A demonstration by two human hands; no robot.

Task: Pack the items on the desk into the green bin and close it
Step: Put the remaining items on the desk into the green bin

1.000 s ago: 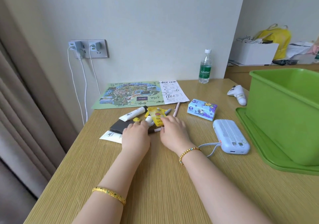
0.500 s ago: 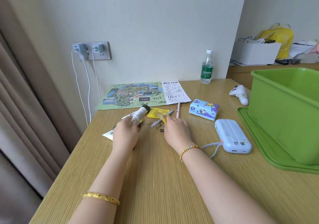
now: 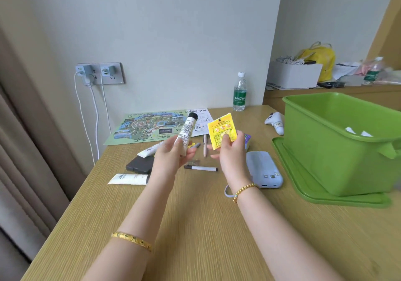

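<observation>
My left hand (image 3: 171,157) holds a white tube with a black cap (image 3: 187,131) above the desk. My right hand (image 3: 230,151) pinches a yellow packet (image 3: 221,130) beside it. The green bin (image 3: 338,142) stands open at the right on its green lid (image 3: 303,185). On the desk lie a blue power bank (image 3: 263,169), a black marker (image 3: 200,168), a pink pen (image 3: 204,145), another white tube (image 3: 129,179), a black case (image 3: 140,164) and a map (image 3: 147,129). A tissue pack is mostly hidden behind my right hand.
A water bottle (image 3: 239,92) stands at the wall. A white controller (image 3: 275,121) lies left of the bin. Chargers and white cables hang from the wall socket (image 3: 99,73). A curtain hangs at the left; a side shelf with a white box (image 3: 295,73) is behind the bin.
Both hands rose off the desk. The left lifted the white tube upright, and the right picked up the yellow packet.
</observation>
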